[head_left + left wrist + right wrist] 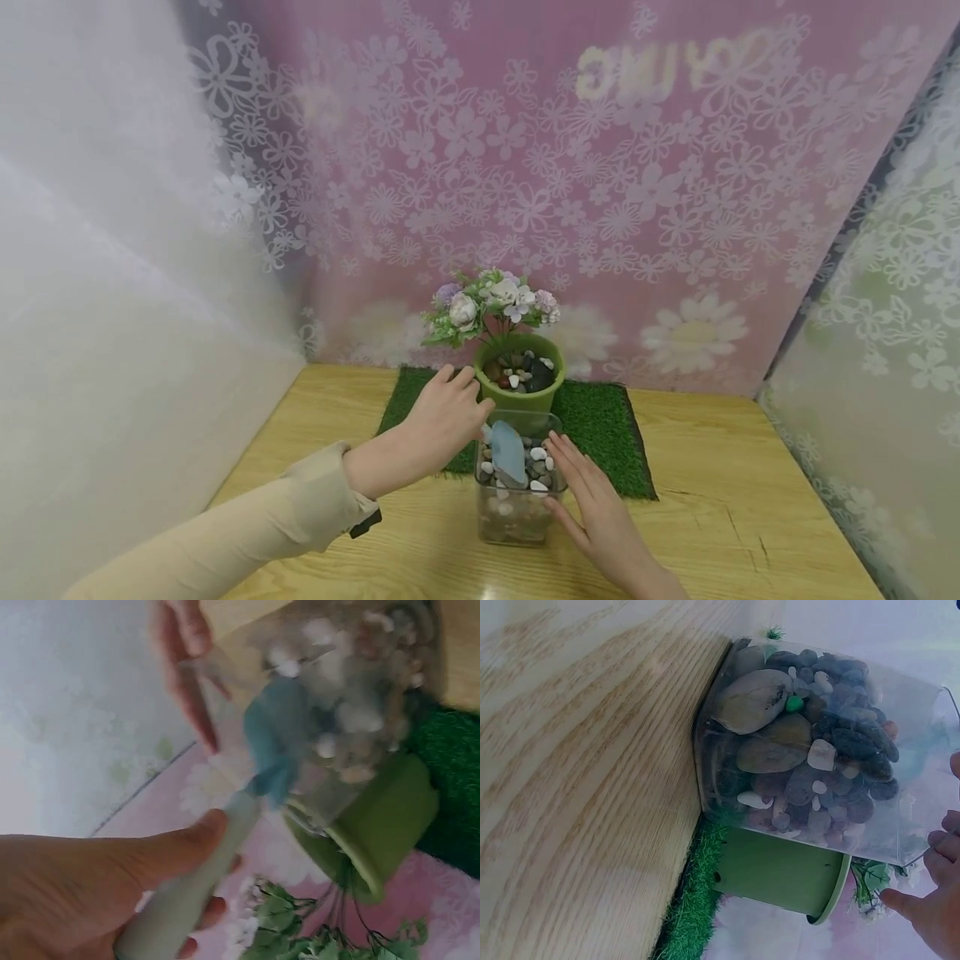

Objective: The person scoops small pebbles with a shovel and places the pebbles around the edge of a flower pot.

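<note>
My left hand [435, 427] grips the pale handle [184, 896] of a small trowel. Its light-blue blade [508, 454] rests among the stones inside a clear plastic container [517, 532]. Blade and stones look blurred in the left wrist view. Through the container's wall, grey, white and brown pebbles [821, 754] show in the right wrist view, below the rim. My right hand [600, 515] is at the container's right side, fingers fairly straight and touching near its rim. Right behind the container stands a green pot [517, 402] holding stones and artificial flowers [498, 302].
A green artificial-grass mat [600, 425] lies under the pot on the wooden table [720, 492]. Behind the table hangs a pink flowered curtain [480, 183], with pale sheets on the left and right. A dark band [366, 523] circles my left wrist.
</note>
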`<state>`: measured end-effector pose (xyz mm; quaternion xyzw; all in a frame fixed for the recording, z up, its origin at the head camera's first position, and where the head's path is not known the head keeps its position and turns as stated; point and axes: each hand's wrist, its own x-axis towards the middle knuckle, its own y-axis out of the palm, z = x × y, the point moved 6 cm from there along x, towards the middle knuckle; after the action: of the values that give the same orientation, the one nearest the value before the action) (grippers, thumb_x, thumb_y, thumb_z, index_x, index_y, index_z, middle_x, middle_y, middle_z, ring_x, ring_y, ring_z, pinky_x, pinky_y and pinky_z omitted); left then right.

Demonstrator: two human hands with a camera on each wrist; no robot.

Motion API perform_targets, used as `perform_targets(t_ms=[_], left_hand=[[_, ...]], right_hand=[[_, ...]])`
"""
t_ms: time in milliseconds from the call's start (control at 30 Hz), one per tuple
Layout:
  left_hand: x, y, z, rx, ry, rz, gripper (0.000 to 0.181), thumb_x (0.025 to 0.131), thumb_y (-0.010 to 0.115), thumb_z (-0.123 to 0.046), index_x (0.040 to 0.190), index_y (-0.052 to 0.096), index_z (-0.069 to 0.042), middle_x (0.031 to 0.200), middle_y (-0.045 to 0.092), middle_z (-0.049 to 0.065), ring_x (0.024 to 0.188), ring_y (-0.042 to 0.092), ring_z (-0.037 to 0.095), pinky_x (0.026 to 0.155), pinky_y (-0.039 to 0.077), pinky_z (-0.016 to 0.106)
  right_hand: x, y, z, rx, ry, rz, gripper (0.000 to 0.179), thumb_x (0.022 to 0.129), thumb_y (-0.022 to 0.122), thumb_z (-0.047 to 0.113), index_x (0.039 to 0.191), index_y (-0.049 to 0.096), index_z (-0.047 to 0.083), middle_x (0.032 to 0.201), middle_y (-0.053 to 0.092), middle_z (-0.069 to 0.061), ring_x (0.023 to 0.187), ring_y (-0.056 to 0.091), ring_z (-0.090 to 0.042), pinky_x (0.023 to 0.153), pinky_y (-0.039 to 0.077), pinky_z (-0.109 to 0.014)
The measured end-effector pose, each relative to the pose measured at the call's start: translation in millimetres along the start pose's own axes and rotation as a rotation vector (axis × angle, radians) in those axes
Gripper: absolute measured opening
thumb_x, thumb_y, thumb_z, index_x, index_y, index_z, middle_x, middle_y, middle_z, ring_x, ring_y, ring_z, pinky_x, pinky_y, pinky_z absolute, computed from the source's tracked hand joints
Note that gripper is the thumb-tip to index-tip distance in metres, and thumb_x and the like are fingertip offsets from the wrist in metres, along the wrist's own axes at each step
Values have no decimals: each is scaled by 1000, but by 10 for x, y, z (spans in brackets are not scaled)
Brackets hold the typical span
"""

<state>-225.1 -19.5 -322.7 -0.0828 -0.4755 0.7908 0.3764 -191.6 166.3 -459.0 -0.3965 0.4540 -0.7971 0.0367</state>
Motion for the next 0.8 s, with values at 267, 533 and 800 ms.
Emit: perform_targets(t_ms=[267,533,800], left_hand=[[3,85,30,5,-8,-34,29,86,66,-56,101,77,-34,89,71,-5,86,49,17,73,33,29],[62,6,-62,68,62,-68,22,90,71,-49,103,75,-32,95,71,-5,92,48,17,78,33,31],[66,103,-91,41,185,-259,18,90,75,-42,105,75,-30,112,71,-4,105,56,18,83,38,32]], right_hand=[[-14,10,-20,-18,0,4,82,92,75,23,161,30,16,163,34,-7,148,35,-28,117,32,-45],[-5,11,-6,-2,-7,-11,83,91,76,21,160,31,15,162,36,-8,148,35,-27,122,23,-32],[15,10,4,18,-30,-32,83,89,78,17,159,34,10,161,37,-10,148,34,-27,120,9,-17]])
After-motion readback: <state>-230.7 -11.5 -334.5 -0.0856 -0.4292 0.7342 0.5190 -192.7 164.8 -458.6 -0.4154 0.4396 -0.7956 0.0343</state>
